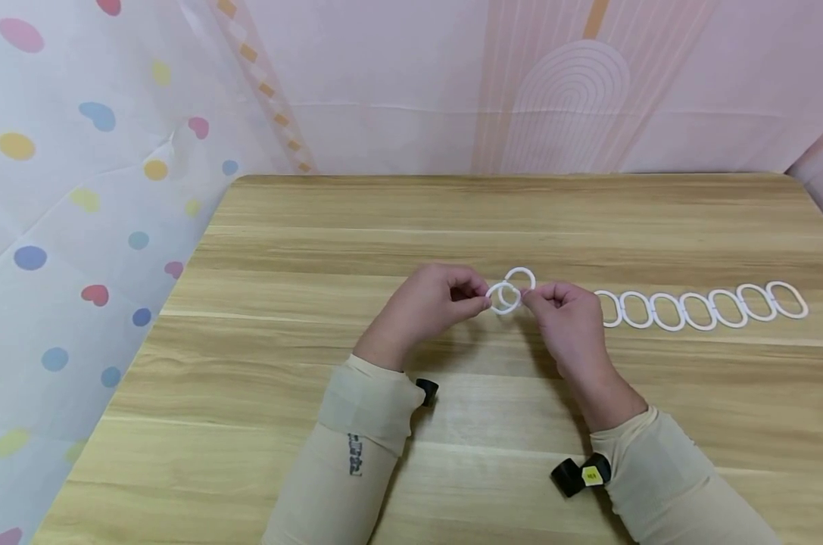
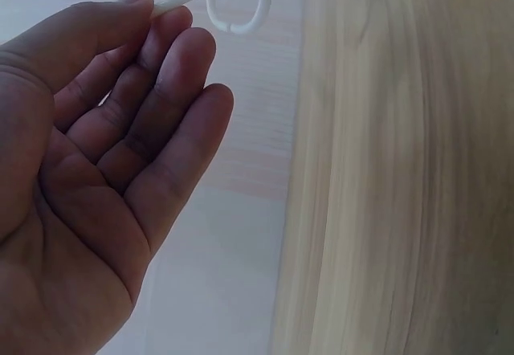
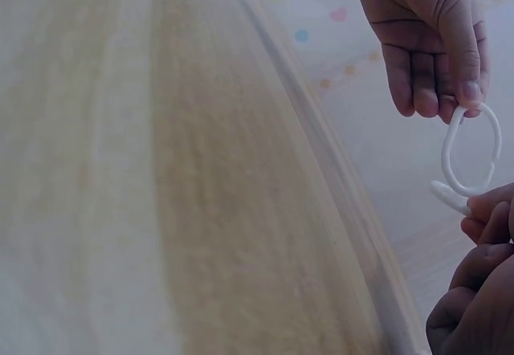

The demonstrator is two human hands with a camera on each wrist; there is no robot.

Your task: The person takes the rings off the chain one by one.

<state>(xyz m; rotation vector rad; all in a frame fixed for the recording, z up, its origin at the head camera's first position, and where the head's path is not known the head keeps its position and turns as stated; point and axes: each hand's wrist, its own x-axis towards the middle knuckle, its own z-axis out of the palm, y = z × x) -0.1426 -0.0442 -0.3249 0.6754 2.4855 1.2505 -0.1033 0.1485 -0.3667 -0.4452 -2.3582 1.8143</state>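
Note:
My left hand (image 1: 428,306) pinches a white oval plastic link (image 1: 503,312) between thumb and forefinger. My right hand (image 1: 575,329) holds a second white link (image 1: 520,270) by its side. Held above the table, the two links overlap in the head view. In the right wrist view, the left hand's link (image 3: 447,150) hangs upright from the fingertips, its lower end right at the other link (image 3: 447,197). The left wrist view shows the thumb and forefinger on the link's near end, with the remaining fingers loosely bent.
To the right of my right hand, several white links (image 1: 666,328) lie side by side in a row on the wooden table (image 1: 282,454). The hand partly covers the nearest one. A patterned cloth (image 1: 397,83) hangs behind the table and along its left side.

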